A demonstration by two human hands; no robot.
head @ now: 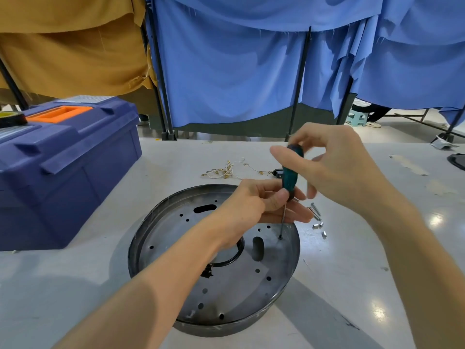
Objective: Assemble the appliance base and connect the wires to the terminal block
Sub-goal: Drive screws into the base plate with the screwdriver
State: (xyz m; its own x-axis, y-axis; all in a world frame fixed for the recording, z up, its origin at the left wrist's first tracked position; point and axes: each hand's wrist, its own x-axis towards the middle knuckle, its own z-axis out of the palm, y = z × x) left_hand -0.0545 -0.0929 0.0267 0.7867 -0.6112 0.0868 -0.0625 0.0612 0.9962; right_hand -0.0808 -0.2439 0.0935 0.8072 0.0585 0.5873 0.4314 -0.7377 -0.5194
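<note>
A round dark metal appliance base (276, 270) with several holes and slots lies on the white table. A screwdriver (289, 177) with a green and black handle stands upright, its tip on a screw (280, 237) near the base's right rim. My right hand (334, 167) grips the top of the handle. My left hand (261, 210) pinches the lower end of the handle and the shaft. Behind the base lie pale wires (226, 171) with metal terminals and a small black terminal block (276, 173), partly hidden by the screwdriver.
Loose screws and small metal spacers (317, 219) lie on the table right of the base. A blue toolbox (63, 167) with an orange handle stands at the left. Blue and tan cloth screens hang behind the table.
</note>
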